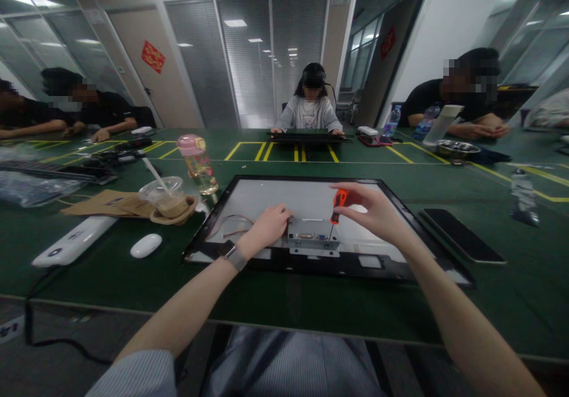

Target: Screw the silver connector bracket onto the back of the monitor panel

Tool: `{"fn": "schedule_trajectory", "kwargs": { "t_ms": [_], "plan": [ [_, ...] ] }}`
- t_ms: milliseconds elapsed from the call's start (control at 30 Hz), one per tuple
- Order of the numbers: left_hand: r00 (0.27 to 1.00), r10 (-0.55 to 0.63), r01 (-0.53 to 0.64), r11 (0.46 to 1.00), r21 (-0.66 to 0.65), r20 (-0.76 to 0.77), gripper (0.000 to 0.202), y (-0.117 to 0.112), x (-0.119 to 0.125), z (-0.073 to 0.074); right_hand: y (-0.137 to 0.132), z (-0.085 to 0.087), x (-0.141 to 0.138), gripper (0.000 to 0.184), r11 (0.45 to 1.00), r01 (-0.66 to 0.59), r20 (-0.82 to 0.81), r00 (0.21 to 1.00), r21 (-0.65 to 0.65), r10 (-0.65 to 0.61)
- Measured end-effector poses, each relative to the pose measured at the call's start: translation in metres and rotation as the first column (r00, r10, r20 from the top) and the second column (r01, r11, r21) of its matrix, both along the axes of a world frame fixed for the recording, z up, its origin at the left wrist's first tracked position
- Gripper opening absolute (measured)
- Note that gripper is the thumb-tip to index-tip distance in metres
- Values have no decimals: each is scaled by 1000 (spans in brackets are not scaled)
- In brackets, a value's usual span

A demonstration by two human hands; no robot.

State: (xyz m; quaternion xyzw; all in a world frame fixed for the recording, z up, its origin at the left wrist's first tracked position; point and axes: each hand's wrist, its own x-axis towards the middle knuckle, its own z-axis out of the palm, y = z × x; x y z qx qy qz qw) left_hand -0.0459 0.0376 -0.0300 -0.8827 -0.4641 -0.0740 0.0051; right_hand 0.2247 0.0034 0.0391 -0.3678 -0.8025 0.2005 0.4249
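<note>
My right hand [371,210] pinches the handle of an orange and black screwdriver [340,201]. The screwdriver is held nearly upright, its thin shaft pointing down at the right side of a silver metal bracket [313,243] with port connectors along its front. Whether the tip sits in a screw is too small to tell. At the bracket's left edge is my left hand [269,225], fingers curled against it and fingertips partly hidden. The bracket lies on the pale back of a black-framed display panel [249,192]. Thin wires [229,225] loop on the panel to the left.
A black phone [462,235] lies right of the panel. Leftward are a white earbud case [146,246], a white power strip [75,243], a plastic cup [166,198] and a pink-lided bottle [198,163]. Several people sit around the green table [284,302].
</note>
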Motion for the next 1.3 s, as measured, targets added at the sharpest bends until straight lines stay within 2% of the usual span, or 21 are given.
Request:
{"fn": "schedule_trajectory", "kwargs": {
  "t_ms": [233,567,800,1000,1200,1300],
  "plan": [
    [1000,-15,15,1000,11,10,33,3,-2,-4,-2,-2,-4,39,998,-58,-15,998,24,59],
    [1000,-14,14,1000,14,5,34,2,-2,-3,1,-6,-5,51,996,-69,-69,996,-61,64],
    [1000,3,-3,1000,9,-5,34,2,0,-2,-3,-5,-7,38,992,-120,-53,992,-26,119],
    [1000,-4,4,1000,14,2,34,2,-1,-3,-1,-4,-5,41,996,-77,-27,997,-46,76],
    [1000,-2,2,1000,4,-14,33,0,0,0,-2,-5,-5,42,988,-146,-74,987,-56,142],
    [1000,-3,3,1000,4,-7,33,1,-1,-1,-2,-5,-5,39,994,-104,-43,994,-31,103]
  ]
}}
